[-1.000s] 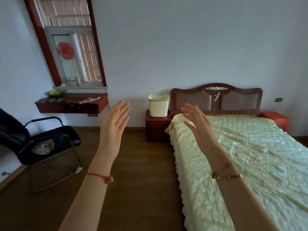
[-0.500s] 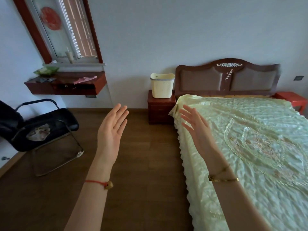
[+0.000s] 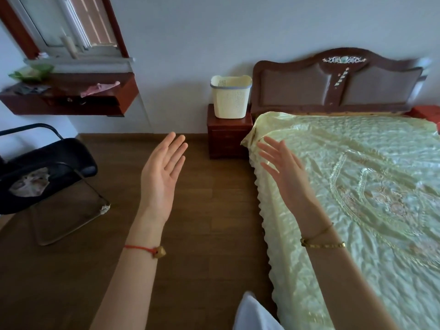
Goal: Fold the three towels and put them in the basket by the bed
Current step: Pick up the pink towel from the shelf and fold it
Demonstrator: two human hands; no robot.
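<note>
Head view dipped toward bed [image 3: 357,186]; left hand [image 3: 162,179] and right hand [image 3: 289,179] stayed spread, empty; basket [image 3: 231,98] upper centre, no towels visible, folding unstarted.

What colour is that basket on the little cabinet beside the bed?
The basket is cream with a grey-blue rim, seen in the head view.

head | worn high; faces forward-down | bed [image 3: 357,186] near right; floor [image 3: 202,210] below

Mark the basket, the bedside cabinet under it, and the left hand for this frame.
basket [image 3: 232,101], head view, perforated front wall.
bedside cabinet [image 3: 226,141], head view, drawer front.
left hand [image 3: 160,181], head view, middle of the palm.
</note>
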